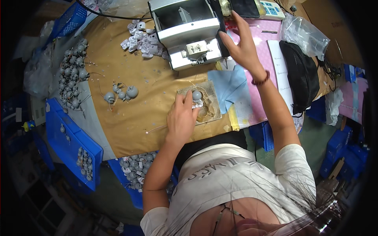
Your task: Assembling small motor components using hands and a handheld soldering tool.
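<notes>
Grey plastic is showing just beyond my fingers: a small round-headed piece (197, 95) is sitting in the block fixture (214, 112) near the front edge of the brown-covered bench (130, 122). A white part (197, 104) is lying right beside the grey head, between my left forefinger and thumb. I am judging this one to be only partway along, since it is resting in the fixture under my fingers, while the lower round hollow (202, 113) is looking bare. Plenty seems to be remaining: a few wired grey pieces (132, 91) are lying left of the fixture, white parts (147, 44) are heaping beside the silver machine (195, 33), and a big grey cluster (73, 74) is crowding the far left. More are filling the blue bin (136, 167) below; which of all these are finished, I am not able to tell.

My left grip (182, 120) is curling half closed over the fixture, fingertips meeting the piece; whether I am pinching it or merely steadying it is not showing. My right grip (245, 49) is hanging wide beside the machine, thumb and fingers spreading apart, holding nothing that I am seeing; contact with the machine is unclear.
</notes>
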Demonstrator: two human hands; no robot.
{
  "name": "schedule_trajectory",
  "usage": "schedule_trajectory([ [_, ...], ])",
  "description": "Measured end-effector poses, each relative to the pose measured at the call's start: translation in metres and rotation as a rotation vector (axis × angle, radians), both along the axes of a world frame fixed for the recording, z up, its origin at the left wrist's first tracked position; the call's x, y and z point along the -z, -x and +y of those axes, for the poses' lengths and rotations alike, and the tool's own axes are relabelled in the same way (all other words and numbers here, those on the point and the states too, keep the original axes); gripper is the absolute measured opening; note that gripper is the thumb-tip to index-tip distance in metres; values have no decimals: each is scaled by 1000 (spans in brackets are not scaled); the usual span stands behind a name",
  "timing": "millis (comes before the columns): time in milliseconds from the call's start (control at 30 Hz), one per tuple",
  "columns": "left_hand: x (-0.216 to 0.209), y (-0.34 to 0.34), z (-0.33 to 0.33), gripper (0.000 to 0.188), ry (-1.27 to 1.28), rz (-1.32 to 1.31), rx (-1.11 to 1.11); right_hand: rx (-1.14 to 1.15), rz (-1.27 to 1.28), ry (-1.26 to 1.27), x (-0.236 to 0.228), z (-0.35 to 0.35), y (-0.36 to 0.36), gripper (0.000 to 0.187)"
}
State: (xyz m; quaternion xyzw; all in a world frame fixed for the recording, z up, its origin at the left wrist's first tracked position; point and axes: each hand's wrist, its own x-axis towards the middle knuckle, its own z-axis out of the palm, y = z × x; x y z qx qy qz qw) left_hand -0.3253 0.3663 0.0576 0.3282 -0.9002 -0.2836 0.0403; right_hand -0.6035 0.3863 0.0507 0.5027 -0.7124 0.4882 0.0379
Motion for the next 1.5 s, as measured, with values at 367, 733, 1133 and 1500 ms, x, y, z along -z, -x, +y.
schedule_trajectory([
  [367,23,-1,10,61,187,179,4,-248,-949,-114,31,-32,46,75],
  [733,27,-5,9,59,178,210,-52,-65,-422,79,-57,9,13,74],
  [1133,43,-9,0,58,209,307,27,-558,-845,343,-83,55,-105,93],
  [1500,51,-10,4,59,219,375,-25,-794,-1073,592,-50,44,-132,81],
])
